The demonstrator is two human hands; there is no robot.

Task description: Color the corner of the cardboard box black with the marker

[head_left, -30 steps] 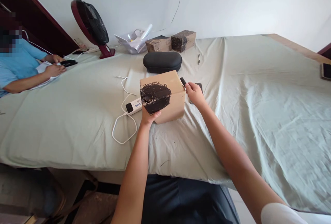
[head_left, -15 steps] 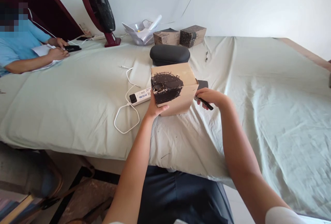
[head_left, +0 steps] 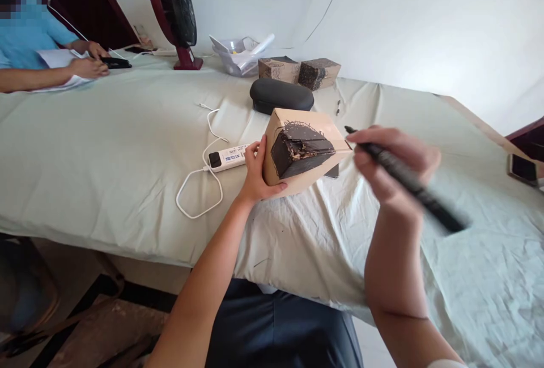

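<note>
A brown cardboard box sits tilted on the cloth in front of me, with a dark scribbled patch across one corner and its edges. My left hand grips the box at its left side, thumb along the lower front. To the right of the box, my right hand is raised and pinches a black marker, blurred by motion. The marker's dark tip points left, close to the box's right corner; whether it touches cannot be told. A dark flat thing lies partly hidden behind the box.
A white power bank with a white cable lies left of the box. Behind stand a black case, two scribbled cardboard boxes, a plastic basket and a fan. A person's hands hold a dark object at far left.
My right hand has lifted from beside the box's lower right, moving up and right with the marker now pointing at the box. The box has turned and tilted in my left hand.
</note>
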